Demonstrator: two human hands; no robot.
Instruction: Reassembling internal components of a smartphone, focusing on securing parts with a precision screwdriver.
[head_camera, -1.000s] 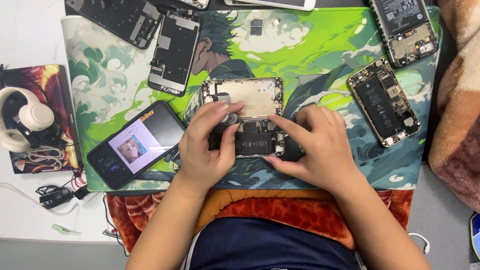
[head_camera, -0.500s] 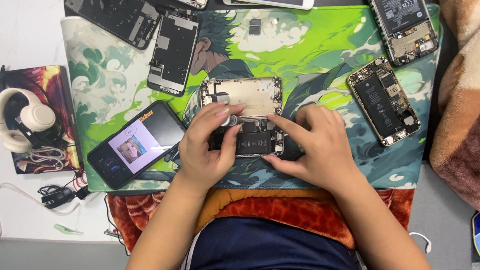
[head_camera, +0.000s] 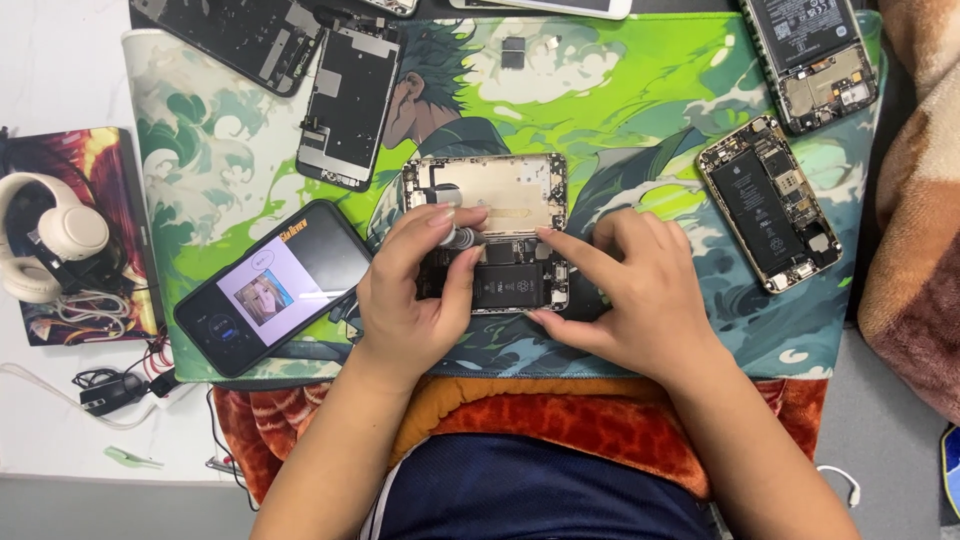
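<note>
The opened phone (head_camera: 487, 232), its back shell bare and battery showing, lies mid-mat on the green printed mat (head_camera: 620, 110) covering the tabletop. The left hand (head_camera: 415, 290) pinches a small silvery tool (head_camera: 462, 238), perhaps a screwdriver, its grip closed on it, while the right hand (head_camera: 630, 290) steadies the phone's lower edge with loosely spread fingers holding nothing. A lit phone (head_camera: 272, 287) lies just left, and 2 more gutted phones (head_camera: 768, 203) sit at the right.

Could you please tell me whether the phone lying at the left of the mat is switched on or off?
On: the phone shows a lit screen with a small picture, lying face up beside the left hand.
</note>
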